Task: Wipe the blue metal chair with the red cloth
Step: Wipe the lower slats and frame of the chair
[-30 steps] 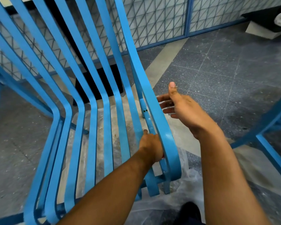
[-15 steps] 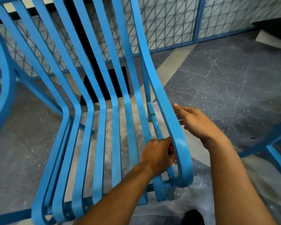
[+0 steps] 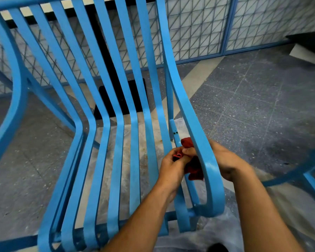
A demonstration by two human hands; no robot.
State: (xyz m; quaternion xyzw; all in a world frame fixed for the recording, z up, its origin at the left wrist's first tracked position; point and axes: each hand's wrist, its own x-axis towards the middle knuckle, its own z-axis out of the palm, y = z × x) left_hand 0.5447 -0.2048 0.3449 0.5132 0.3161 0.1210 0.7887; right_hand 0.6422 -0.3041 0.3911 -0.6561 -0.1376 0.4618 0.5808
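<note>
Head view: the blue metal chair (image 3: 116,142) stands on a plastic sheet (image 3: 182,240) over the speckled grey floor (image 3: 262,110). The red cloth (image 3: 195,170) is bunched just inside the right-hand armrest (image 3: 210,166), near its front curl. The left hand (image 3: 171,166) pinches the cloth in its grip. The right hand (image 3: 225,160), outside the armrest, reaches its fingers (image 3: 189,151) past it, its grip also holding the cloth.

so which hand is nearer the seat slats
Left. The left hand is inside the armrest, over the seat slats, gripping the red cloth; the right hand is outside the armrest.
</note>
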